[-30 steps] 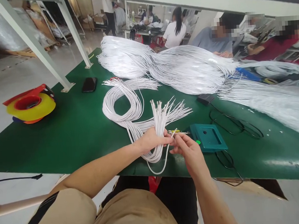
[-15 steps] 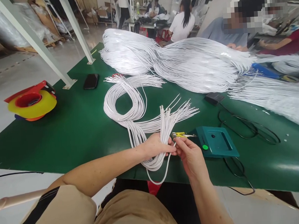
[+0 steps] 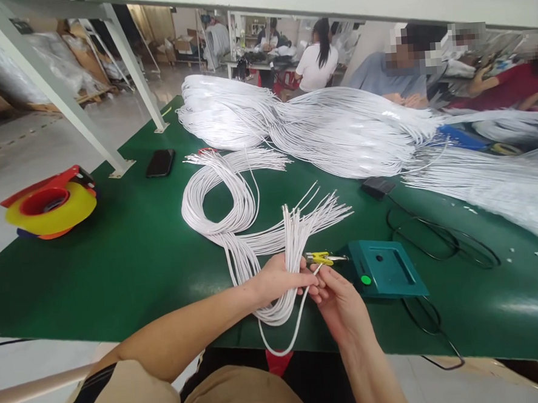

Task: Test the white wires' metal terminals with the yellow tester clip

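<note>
A: Where does our work sit?

B: By the middle of the tabletop [image 3: 131, 270]'s near edge. A single white cable [image 3: 285, 354] dips in a loop at that edge, and its end rises to where our fingers meet.

A: And our grips?

B: The left grip [image 3: 278, 280] is closed around a bundle of white cables [image 3: 293, 239], whose ends point toward the far edge. The right grip [image 3: 343, 300] meets the single cable's end beside our left thumb; we can't tell whether its fingertips are pinched tight.

A: How do we handle that well?

B: We'd hold the bundle firmly without crushing it, guide the lone cable close to its tip, and give its loop slack so the edge doesn't snag it.

A: What lies farther off?

B: A yellow-handled tool [image 3: 320, 258] and, just beside it, a teal box [image 3: 367, 259]; our knuckles should clear both. Beyond, a coil of cables [image 3: 194, 209] could tangle with ours. A large cable pile [image 3: 351, 132] lies toward the far edge.
</note>
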Demonstrator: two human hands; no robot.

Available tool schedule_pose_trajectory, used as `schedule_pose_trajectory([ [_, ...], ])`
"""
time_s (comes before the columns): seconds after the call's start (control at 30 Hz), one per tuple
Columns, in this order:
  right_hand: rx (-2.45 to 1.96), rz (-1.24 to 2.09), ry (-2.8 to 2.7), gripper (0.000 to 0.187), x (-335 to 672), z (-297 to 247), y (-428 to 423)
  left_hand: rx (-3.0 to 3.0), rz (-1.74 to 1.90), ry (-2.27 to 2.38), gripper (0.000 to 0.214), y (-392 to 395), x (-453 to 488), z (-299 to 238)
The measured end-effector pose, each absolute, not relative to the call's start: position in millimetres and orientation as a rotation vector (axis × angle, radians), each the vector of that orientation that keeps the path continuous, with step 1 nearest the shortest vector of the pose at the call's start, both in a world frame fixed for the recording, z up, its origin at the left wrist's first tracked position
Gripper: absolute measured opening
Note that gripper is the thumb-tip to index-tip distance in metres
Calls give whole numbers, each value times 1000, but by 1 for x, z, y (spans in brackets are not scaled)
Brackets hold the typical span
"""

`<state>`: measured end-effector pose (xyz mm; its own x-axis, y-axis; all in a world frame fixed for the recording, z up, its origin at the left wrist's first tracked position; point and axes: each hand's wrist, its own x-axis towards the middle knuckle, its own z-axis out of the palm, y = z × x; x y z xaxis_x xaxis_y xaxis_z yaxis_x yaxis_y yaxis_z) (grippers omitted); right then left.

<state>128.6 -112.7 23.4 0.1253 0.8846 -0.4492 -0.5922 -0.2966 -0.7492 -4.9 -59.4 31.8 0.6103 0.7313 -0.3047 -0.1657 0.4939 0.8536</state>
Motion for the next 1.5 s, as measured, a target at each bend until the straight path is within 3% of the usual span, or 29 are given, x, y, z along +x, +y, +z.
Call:
schedule_pose_trajectory([
  [0.53,-1238,1449,-577,28,131,35,-107,996,589,627,34,-60,-13,30],
  [0.83,-1247,1333,-563,29,127,27,-110,1007,689,690,22,-63,-12,20],
  [1.17,-1450,1096,-759,15,127,24,-118,938,631,707,29,-61,-17,18],
  [1.37,-1373,1152,-802,34,131,26,-112,994,616,705,43,-60,-18,20],
  [1.5,-1491,1027,-1045,21,128,22,-112,983,590,730,53,-59,-16,21],
])
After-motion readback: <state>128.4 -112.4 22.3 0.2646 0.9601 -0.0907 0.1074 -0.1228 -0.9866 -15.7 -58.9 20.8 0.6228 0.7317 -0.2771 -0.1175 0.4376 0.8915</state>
